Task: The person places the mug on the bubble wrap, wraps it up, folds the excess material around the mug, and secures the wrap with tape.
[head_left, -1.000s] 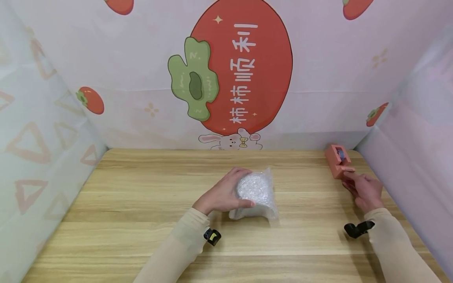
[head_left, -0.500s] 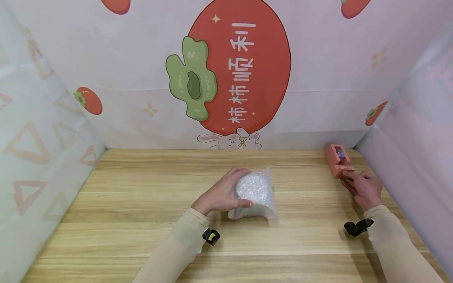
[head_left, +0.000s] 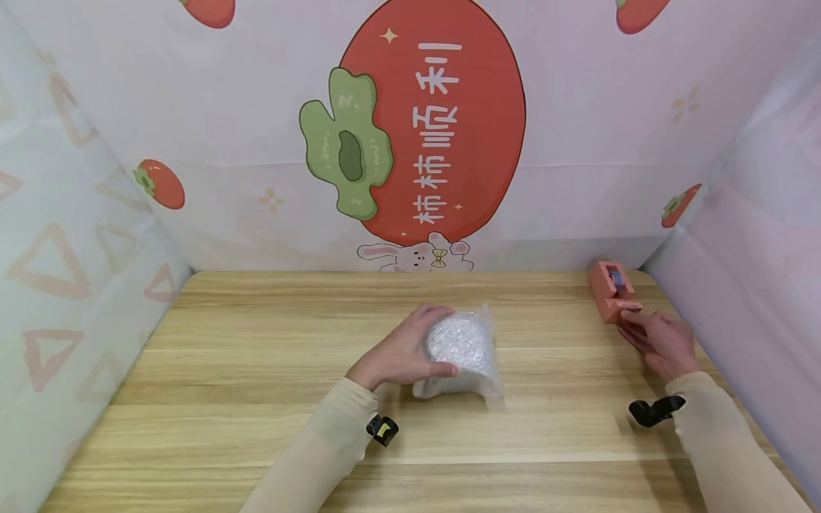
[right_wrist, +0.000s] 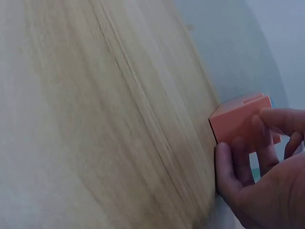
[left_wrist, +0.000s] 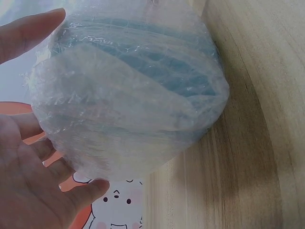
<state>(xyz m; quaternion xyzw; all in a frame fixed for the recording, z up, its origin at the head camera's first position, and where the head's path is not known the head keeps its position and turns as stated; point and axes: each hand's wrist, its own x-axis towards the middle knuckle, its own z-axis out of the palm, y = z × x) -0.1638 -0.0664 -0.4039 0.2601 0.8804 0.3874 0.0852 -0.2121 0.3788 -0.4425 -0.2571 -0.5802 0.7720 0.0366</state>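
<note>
A rounded object in bubble wrap [head_left: 463, 345] stands on the wooden table, and my left hand [head_left: 410, 350] grips its left side with spread fingers and thumb. Close up, the left wrist view shows bluish colour beneath the clear wrap [left_wrist: 124, 105]; what is inside cannot be made out. At the table's far right, my right hand [head_left: 663, 343] is at the front end of a coral-pink tape dispenser [head_left: 606, 293]. In the right wrist view its thumb and a fingertip meet at the dispenser's [right_wrist: 236, 121] front lip, pinching the tape end; the clear strip itself is hardly visible.
The light wooden table [head_left: 256, 399] is bounded by a printed cloth wall [head_left: 244, 214] at the back and by hanging cloths on both sides. The dispenser stands close to the back right corner, near the right cloth [head_left: 757, 285].
My right wrist has shifted slightly to the right while the fingertips stay at the dispenser. The left hand and the wrapped object hold still; the head view has drifted a little.
</note>
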